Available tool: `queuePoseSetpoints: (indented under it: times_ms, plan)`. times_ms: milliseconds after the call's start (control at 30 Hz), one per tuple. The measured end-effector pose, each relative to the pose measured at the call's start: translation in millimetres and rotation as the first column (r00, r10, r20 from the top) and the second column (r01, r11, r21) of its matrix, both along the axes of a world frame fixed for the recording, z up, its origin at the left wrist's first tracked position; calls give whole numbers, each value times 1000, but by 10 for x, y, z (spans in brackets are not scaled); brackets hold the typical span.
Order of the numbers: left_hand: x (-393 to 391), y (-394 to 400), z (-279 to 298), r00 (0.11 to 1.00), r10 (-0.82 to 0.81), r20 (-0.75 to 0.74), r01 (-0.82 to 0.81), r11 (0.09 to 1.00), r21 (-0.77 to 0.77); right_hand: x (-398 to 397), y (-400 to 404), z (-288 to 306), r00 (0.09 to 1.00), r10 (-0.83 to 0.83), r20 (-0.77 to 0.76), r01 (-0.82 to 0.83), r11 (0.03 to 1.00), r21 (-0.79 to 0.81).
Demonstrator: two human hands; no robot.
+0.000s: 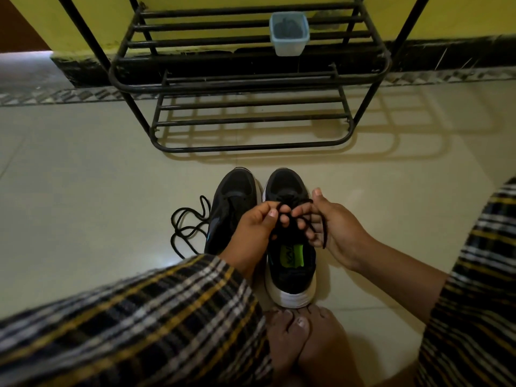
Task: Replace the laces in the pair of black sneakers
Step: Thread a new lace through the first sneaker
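Two black sneakers stand side by side on the tiled floor, toes toward a black metal rack (251,107); over the right sneaker (290,247) the left hand (254,227) and right hand (332,227) each pinch its black lace (290,216). A loose lace (187,227) lies coiled beside the left sneaker (231,202). A pale tub (289,33) sits on the rack.
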State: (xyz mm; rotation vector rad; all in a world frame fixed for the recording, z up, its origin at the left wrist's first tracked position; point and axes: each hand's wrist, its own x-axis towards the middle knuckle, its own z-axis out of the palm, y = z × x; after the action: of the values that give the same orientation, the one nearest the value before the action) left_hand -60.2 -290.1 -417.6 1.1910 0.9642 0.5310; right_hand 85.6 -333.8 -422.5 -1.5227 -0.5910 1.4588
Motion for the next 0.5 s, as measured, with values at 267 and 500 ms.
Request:
queuePoseSetpoints:
  times_ms: [267, 500]
  plan:
    - [-38, 14, -38, 999, -6, 37, 7, 1000, -16, 229, 36, 165, 993, -117, 3, 117, 993, 33]
    - [-33, 25, -65, 998, 34, 57, -33, 999, -25, 368, 13, 194, 413, 310, 856, -460, 883, -97]
